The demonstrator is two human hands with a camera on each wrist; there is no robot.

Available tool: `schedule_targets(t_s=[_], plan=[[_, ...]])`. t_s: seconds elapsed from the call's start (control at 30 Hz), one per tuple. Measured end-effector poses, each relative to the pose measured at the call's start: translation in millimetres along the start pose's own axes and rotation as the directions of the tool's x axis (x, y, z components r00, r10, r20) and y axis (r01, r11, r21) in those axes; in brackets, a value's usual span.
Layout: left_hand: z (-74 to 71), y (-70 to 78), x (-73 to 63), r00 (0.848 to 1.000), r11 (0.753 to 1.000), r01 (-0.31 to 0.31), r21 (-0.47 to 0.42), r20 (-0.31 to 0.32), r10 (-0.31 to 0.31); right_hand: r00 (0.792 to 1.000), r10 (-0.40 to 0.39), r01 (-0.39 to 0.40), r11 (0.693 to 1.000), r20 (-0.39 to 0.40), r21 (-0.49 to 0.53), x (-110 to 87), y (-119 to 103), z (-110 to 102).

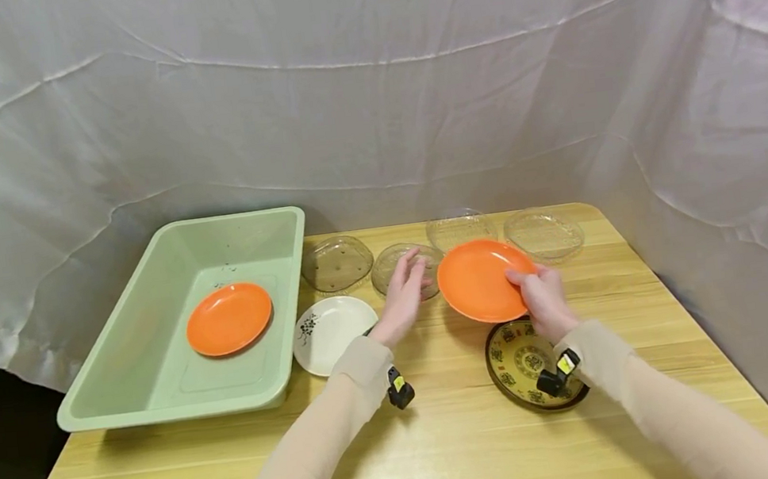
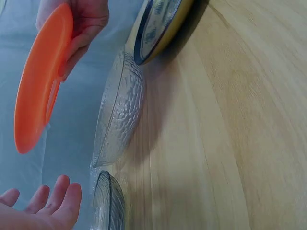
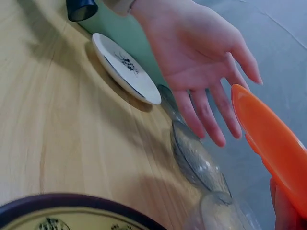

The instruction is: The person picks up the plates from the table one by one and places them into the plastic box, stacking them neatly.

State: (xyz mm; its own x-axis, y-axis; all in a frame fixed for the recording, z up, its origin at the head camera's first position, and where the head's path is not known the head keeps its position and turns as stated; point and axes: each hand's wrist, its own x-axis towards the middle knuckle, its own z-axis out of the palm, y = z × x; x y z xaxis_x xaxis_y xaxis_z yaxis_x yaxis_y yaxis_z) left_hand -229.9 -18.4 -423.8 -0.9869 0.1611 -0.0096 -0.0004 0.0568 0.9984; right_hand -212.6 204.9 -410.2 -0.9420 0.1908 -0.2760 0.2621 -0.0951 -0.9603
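Observation:
My right hand [image 1: 545, 298] grips the right edge of an orange plate [image 1: 481, 282], thumb on its upper face, and holds it above the table. To its left, my left hand [image 1: 405, 294] is raised with fingers extended and nothing in them. In the right wrist view, the left palm [image 3: 201, 62] faces the plate's near edge. A second orange plate [image 1: 229, 319] lies inside the green basin [image 1: 190, 391]. Below my right hand, a yellow-brown patterned plate [image 1: 530, 361] with a dark rim rests on the table.
A white plate with a dark floral print [image 1: 327, 334] sits beside the basin. Along the back stand several clear glass dishes, among them a left one [image 1: 337, 264], a middle one [image 1: 387, 267] and a far right one [image 1: 544, 233]. A pale curtain [image 1: 368, 113] hangs behind the table.

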Motion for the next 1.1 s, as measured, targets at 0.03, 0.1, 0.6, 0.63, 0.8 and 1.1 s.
schedule_targets(t_s=[0.03,0.1,0.6,0.63,0.8,1.1], plan=[[-0.4,-0.1,0.1,1.0,1.0,0.012,-0.016,-0.002,-0.012,1.0,-0.004,0.004,1.0,-0.001,-0.012,-0.4,0.4,2.6],[-1.3,-0.9,1.1,0.999,0.998,0.032,-0.047,-0.002,-0.032,1.0,-0.014,0.014,0.999,-0.002,-0.037,-1.6,1.0,7.7],[-4.0,-3.5,3.6,0.997,0.997,0.076,0.02,-0.031,-0.075,0.998,-0.059,0.061,0.991,0.022,-0.118,-6.5,7.8,38.3],[-3.8,-3.6,3.4,0.996,0.997,0.08,0.022,-0.03,-0.08,0.998,-0.058,0.061,0.991,0.023,-0.121,-6.6,8.4,39.5],[-3.6,-3.8,3.2,0.994,0.993,0.103,0.053,-0.032,-0.102,0.998,-0.053,0.057,0.991,0.03,-0.121,-6.9,11.2,44.5],[-4.7,-3.2,3.0,0.995,0.992,0.089,0.092,-0.054,-0.084,0.997,-0.054,0.061,0.99,0.059,-0.127,-7.3,14.4,49.7]])
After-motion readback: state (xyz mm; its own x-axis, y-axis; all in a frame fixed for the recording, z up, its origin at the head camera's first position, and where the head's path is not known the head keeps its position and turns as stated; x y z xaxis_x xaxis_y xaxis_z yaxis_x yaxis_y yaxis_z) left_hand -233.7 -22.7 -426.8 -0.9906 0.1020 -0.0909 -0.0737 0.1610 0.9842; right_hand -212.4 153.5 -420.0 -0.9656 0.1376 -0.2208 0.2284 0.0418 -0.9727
